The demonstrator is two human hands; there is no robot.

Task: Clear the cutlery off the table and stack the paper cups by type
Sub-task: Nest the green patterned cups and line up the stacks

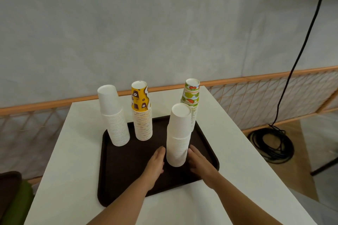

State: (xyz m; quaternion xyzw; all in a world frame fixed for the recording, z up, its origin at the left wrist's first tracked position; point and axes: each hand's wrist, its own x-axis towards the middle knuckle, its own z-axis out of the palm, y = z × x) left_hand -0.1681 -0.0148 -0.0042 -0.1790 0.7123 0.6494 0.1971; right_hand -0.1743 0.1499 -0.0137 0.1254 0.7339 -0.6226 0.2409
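head view: the left hand (155, 164) and right hand (199, 162) flank the base of the near white cup stack (178, 135) on the dark tray (102, 151). fingers are extended and grip nothing; contact with the cups cannot be confirmed. no cutlery is visible on the table (73, 151).

hazard: the stack is tall, with a step partway up. a low push at the base would likely tip it.

hazard: the fruit-print stack (191, 93) stands just behind, so a fall could knock it over. the far white stack (114, 115) and yellow stack (141, 113) stand well apart.

Left hand (155, 165) and right hand (200, 166) are bare, forearms too.
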